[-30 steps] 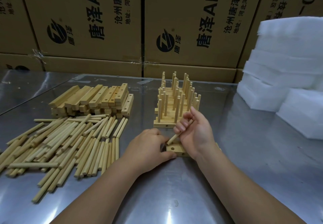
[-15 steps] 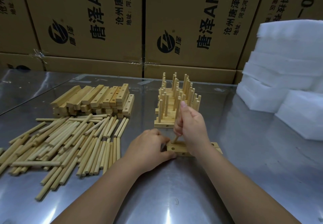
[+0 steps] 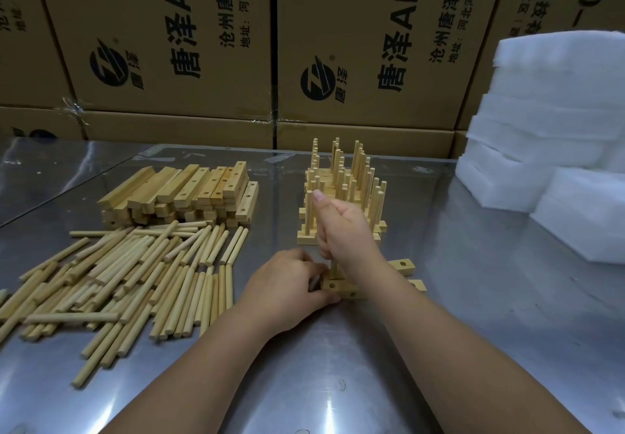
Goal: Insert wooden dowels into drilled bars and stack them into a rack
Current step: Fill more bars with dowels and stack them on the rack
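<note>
Right hand (image 3: 341,230) grasps dowel (image 3: 334,269), upright on drilled bar (image 3: 341,290). Left hand (image 3: 287,293) grips bar's 9 o'clock end.

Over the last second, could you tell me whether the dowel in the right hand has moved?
Yes: the dowel swung from a slant to upright, its lower end staying at the bar.

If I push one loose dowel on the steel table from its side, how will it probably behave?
It would probably roll: the loose dowels are round and the table looks smooth and shiny. It seems stiff and light, being thin straight wood. Neighbours lying against it may stop it soon.
</note>
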